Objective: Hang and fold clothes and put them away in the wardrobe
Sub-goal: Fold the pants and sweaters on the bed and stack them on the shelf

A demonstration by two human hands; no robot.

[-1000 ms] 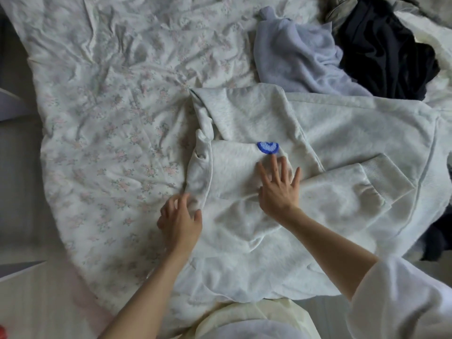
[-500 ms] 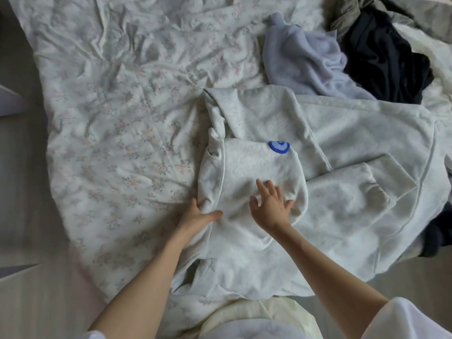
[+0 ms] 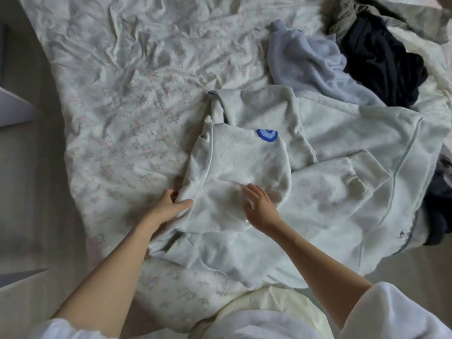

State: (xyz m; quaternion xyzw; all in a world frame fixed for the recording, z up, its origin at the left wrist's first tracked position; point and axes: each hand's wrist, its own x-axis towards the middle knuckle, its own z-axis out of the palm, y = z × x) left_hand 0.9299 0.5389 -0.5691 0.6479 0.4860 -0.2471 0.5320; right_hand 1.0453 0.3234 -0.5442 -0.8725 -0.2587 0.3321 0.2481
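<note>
Our left hand (image 3: pixel 172 204) gripped the near-left edge of the pale sweatshirt (image 3: pixel 244 167) on the bed (image 3: pixel 110 106); our right hand (image 3: pixel 259 204) pressed flat, fingers relaxed. We judged it soft, floppy, best held by its edges.

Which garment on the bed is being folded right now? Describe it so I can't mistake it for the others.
Start at the floral duvet covering the bed; the pale grey sweatshirt lies spread over its near right part, under both hands. The lilac fleece and dark garment lie heaped beyond it. Only the sweatshirt carries a small blue patch.
</note>
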